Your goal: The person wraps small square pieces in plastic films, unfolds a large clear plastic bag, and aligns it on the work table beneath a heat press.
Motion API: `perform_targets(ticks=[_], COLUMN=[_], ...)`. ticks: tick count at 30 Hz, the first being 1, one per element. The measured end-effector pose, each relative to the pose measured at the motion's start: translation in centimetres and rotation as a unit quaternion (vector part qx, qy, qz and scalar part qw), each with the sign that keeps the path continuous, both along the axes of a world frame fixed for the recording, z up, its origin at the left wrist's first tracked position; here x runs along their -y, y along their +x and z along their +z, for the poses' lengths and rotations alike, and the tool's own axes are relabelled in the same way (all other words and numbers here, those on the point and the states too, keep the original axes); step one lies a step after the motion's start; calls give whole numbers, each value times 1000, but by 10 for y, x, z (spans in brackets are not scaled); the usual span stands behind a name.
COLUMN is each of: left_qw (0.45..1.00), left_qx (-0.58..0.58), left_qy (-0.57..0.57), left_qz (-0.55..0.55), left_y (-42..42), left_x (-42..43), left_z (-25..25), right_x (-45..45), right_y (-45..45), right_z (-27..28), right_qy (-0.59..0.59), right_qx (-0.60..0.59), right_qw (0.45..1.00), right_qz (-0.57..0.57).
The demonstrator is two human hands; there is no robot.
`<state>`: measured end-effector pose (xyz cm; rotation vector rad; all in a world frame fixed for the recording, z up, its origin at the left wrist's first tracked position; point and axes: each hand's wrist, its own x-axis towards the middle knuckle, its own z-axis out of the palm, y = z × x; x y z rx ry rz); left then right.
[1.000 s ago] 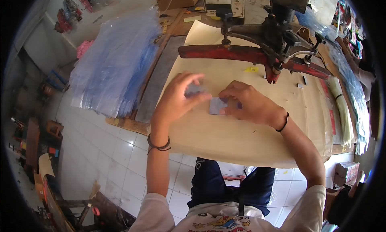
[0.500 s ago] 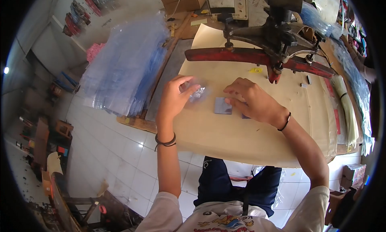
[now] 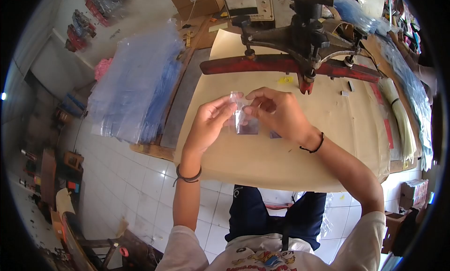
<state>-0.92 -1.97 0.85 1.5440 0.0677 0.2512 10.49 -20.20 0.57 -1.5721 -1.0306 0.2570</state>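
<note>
Clear plastic piece [image 3: 238, 115]: found in the air between the left hand [image 3: 212, 121] and the right hand [image 3: 281, 114], over the front half of a brown paper sheet [image 3: 262, 163]. Left hand: thumb and forefinger closed in a pinch on its left edge, other fingers loosely bent. Right hand: fingers curled, thumb and fingertips nearly together at the right edge; could not tell whether they had hold of it or only met it.

Handling, judged by eye: very light, thin and limp, glossy enough to slide or cling to skin; likely to crease or kink rather than break. Best hold seemed a soft fingertip pinch at opposite edges, keeping the middle flat.

Behind the piece in this view, a grey square [image 3: 250, 128] lay on the paper, partly covered by it; whether the two touched was not clear. Just right of that, a second grey square [image 3: 275, 135] showed partly beneath the right hand.

Farther off: a yellow scrap [image 3: 286, 79] lay on the paper, close to a red bar [image 3: 253, 64] hung from a metal bracket [image 3: 281, 38]. Off to the left, a stack of plastic sheets [image 3: 136, 78] hung over the table edge
</note>
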Motion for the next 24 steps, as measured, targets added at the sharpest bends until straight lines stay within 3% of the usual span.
perform_targets(ticks=[2,5,10,15,18,21,24], left_qw=[1000,1000,997,959,861,882,918], left_qx=[-1,11,10,14,16,113,96], left_qy=[4,-4,-8,231,482,442,384], left_qz=[-3,8,72,164,163,116,29], left_y=[1,0,-2,-7,-11,-5,10], left_x=[-3,-4,-23,-63,-66,-42,-28], left_z=[-1,2,-1,1,10,19,18], right_x=[-5,-4,-4,-4,-5,-5,-6], right_y=[5,7,9,11,11,7,4], right_z=[-8,-4,-4,-6,-1,4,1], right_qy=[19,-53,-31,-22,-43,-60,-46], right_qx=[-68,-83,-145,-149,-109,-114,-109], right_qw=[997,995,989,989,993,991,992], right_qz=[21,11,21,17,21,31,31])
